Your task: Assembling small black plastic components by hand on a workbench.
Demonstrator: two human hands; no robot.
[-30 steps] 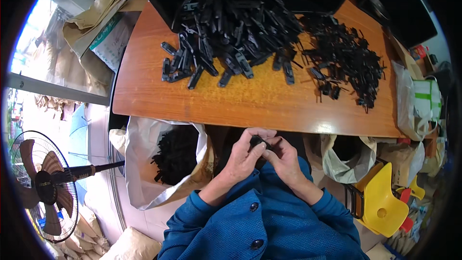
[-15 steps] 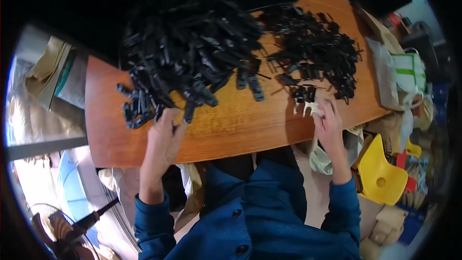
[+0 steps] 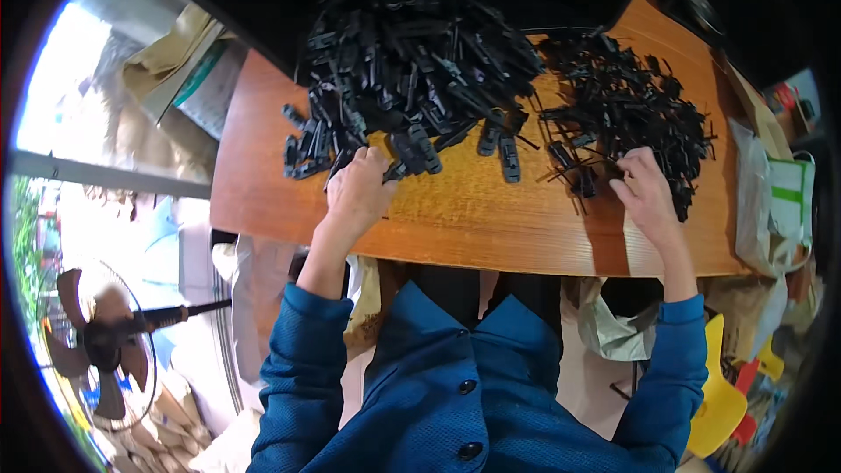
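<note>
A large heap of long black plastic parts (image 3: 420, 61) covers the back left of a wooden table (image 3: 473, 228). My left hand (image 3: 357, 193) is at its near edge, fingers drawn together on a black part, mostly hidden beneath them. To the right lies a second heap, of smaller black pieces with thin legs (image 3: 648, 105). At its near side my right hand (image 3: 650, 197) has thumb and fingers bent into a pinch; what sits between the tips is too dark to make out. Beside those fingertips are a few loose black pieces (image 3: 578, 177).
Dark screens or panels overhang the far side. A fan (image 3: 105, 346) stands at lower left, and a brown paper bag (image 3: 180, 57) is by the table's left edge. Plastic bags (image 3: 758, 201) hang at the right edge, with a yellow chair (image 3: 714, 394) below.
The whole view has shifted, so the table sits farther right. My right hand is closer to the right heap, and the pale patch under its fingers is gone. My left hand stays by its heap.
</note>
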